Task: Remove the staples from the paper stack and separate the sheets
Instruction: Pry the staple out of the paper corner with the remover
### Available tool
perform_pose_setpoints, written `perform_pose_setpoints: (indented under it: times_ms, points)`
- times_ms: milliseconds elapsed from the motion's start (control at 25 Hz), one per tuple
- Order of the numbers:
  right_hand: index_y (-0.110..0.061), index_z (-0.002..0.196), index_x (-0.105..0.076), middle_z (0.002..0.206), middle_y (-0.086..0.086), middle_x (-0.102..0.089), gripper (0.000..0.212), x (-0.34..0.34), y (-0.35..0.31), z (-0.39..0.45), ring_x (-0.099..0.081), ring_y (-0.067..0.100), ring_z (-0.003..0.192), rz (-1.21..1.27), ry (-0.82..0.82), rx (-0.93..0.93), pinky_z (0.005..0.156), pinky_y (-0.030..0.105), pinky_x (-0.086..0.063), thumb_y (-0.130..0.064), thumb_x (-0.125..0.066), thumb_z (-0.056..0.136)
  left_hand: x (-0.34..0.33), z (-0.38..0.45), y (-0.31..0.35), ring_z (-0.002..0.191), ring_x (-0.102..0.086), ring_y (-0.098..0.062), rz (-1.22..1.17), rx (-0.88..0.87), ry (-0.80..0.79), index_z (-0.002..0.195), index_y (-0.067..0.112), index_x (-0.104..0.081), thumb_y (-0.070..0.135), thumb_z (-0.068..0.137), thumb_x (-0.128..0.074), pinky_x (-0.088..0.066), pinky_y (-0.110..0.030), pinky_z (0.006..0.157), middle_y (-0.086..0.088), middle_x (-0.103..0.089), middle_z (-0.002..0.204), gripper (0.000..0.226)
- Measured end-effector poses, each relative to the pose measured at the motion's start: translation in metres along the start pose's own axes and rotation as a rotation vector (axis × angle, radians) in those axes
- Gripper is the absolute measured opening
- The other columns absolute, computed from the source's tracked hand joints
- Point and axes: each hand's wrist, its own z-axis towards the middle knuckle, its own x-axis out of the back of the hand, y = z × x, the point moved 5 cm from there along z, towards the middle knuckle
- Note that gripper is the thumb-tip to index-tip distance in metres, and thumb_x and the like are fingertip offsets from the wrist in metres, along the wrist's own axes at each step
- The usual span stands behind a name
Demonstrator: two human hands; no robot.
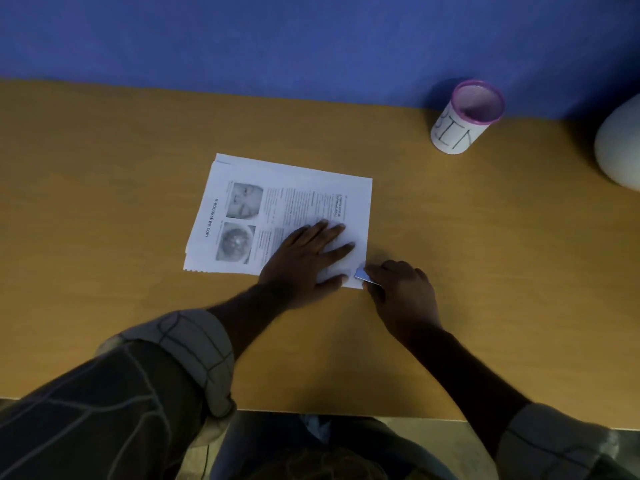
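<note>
A stack of printed white sheets [277, 206] lies on the wooden table [104, 202], turned sideways, with two photos on the top page. My left hand [304, 261] rests flat on the near right part of the stack, fingers spread, pressing it down. My right hand [398, 289] sits just right of the stack's near right corner, fingers closed on a small flat metal staple remover [363, 276] whose tip touches that corner. The staple itself is not visible.
A white cup with a purple rim, marked "BIN" [465, 117], stands at the back right by the blue wall. A pale rounded object [620, 147] sits at the far right edge. The table's near edge runs just above my lap.
</note>
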Motion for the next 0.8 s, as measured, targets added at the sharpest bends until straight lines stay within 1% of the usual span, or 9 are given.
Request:
perform_pose_setpoints:
  times_ms: [120,320,480,640,800]
  points:
    - [-0.016,0.107,-0.072,0.092,0.005,-0.071,0.025,-0.0073,0.0024,0.0043,-0.063,0.028,0.083,0.025,-0.002,-0.007,0.069,0.036,-0.047,-0.016,-0.073,0.081,0.0001,0.0021,-0.003,0.155,-0.018,-0.023,-0.008,0.008,0.004,0.154,0.038,-0.03,0.06,0.097,-0.042,-0.014,-0.043,0.123,0.003,-0.025,0.166,0.063]
    - [-0.014,0.108,-0.072,0.091,0.006,-0.071,0.027,-0.0088,0.0038,0.0045,-0.061,0.027,0.081,0.035,0.009,0.035,0.068,0.035,-0.046,-0.014,-0.073,0.081,0.0011,0.0008,-0.0014,0.153,-0.022,-0.025,0.003,-0.017,0.046,0.152,0.036,-0.037,0.059,0.097,-0.044,-0.018,-0.045,0.122,0.001,-0.029,0.165,0.06]
    - [-0.012,0.106,-0.072,0.088,0.006,-0.071,0.027,-0.0061,0.0027,0.0051,-0.061,0.027,0.077,0.029,0.022,0.056,0.067,0.03,-0.04,-0.01,-0.075,0.079,0.0023,0.0003,-0.0005,0.153,-0.022,-0.025,-0.009,0.007,0.038,0.152,0.037,-0.038,0.06,0.096,-0.044,-0.018,-0.046,0.122,0.001,-0.029,0.165,0.061]
    - [-0.012,0.106,-0.072,0.086,0.006,-0.07,0.026,-0.0079,0.0027,0.0045,-0.061,0.027,0.075,0.045,0.001,0.049,0.065,0.034,-0.045,-0.01,-0.073,0.08,0.0022,0.0002,0.0,0.153,-0.024,-0.027,0.015,-0.014,0.033,0.152,0.038,-0.037,0.061,0.095,-0.043,-0.019,-0.047,0.122,-0.001,-0.029,0.165,0.062]
    - [-0.011,0.104,-0.073,0.083,0.007,-0.071,0.023,-0.0051,0.0001,0.0034,-0.061,0.025,0.073,0.063,0.021,0.068,0.066,0.033,-0.046,-0.01,-0.074,0.081,0.0005,0.0011,-0.0005,0.153,-0.021,-0.029,0.05,-0.027,0.015,0.152,0.039,-0.035,0.062,0.097,-0.039,-0.018,-0.048,0.122,-0.003,-0.026,0.166,0.061]
